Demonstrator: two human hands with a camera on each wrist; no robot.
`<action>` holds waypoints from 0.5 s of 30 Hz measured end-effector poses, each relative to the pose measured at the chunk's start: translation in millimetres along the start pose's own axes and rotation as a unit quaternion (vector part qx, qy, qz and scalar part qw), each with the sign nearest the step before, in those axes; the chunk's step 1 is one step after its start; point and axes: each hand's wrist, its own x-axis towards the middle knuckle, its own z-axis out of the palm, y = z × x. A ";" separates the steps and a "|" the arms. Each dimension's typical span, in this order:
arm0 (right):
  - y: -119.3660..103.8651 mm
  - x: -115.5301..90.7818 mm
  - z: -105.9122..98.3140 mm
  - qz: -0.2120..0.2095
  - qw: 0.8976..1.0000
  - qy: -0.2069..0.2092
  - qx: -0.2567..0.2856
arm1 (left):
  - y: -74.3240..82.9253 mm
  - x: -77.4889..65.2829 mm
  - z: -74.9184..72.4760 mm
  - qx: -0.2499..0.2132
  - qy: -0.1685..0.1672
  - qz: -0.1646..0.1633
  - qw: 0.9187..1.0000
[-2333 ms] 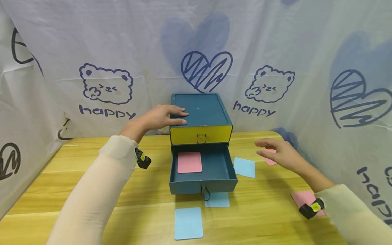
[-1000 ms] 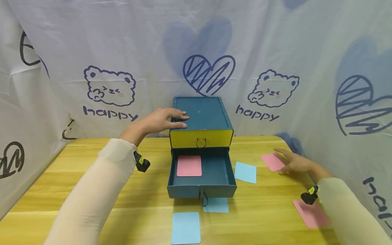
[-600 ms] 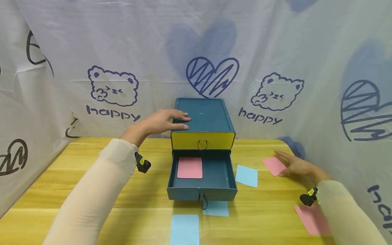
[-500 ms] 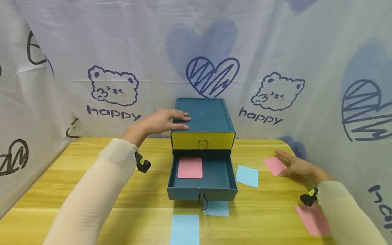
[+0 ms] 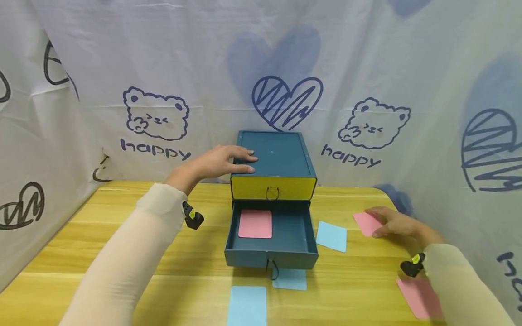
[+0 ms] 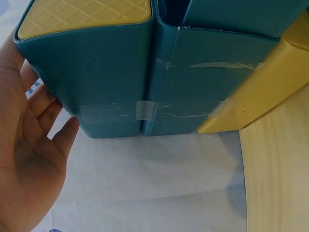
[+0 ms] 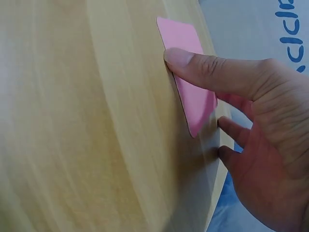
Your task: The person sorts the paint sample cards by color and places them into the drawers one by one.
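Note:
A dark teal drawer box (image 5: pixel 273 156) stands on the table, its yellow upper drawer (image 5: pixel 254 188) pushed in and its teal lower drawer (image 5: pixel 293 226) pulled out. One pink square card (image 5: pixel 255 223) lies in the lower drawer's left half. My left hand (image 5: pixel 220 162) rests on the box top's left edge, fingers extended; the left wrist view shows the hand (image 6: pixel 34 140) along the box's side. At the right, my right hand (image 5: pixel 397 222) pinches another pink card (image 5: pixel 367 223) between thumb and fingers, thumb at its near edge in the right wrist view (image 7: pixel 186 43).
Blue cards lie on the table: one right of the drawer (image 5: pixel 331 236), one partly under it (image 5: pixel 290 279), one in front (image 5: pixel 247 305). A further pink card (image 5: pixel 420 296) lies beneath the right forearm. A printed cloth (image 5: pixel 212 54) hangs behind the table (image 5: pixel 179 271).
My right hand has come down from above the table to the far-right pink card, and its fingers have drawn in on the edges. The left hand stays on the box; the view has shifted slightly.

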 end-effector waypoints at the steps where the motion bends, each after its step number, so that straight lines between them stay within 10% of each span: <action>1: -0.5 -1.0 0.8 0.000 1.000 0.006 -0.006 | 0.3 0.3 -0.1 0.000 0.000 0.001 1.000; 15: -16.7 -8.7 9.4 0.027 0.994 0.029 -0.100 | 1.9 -1.0 0.0 -0.002 -0.002 0.003 1.000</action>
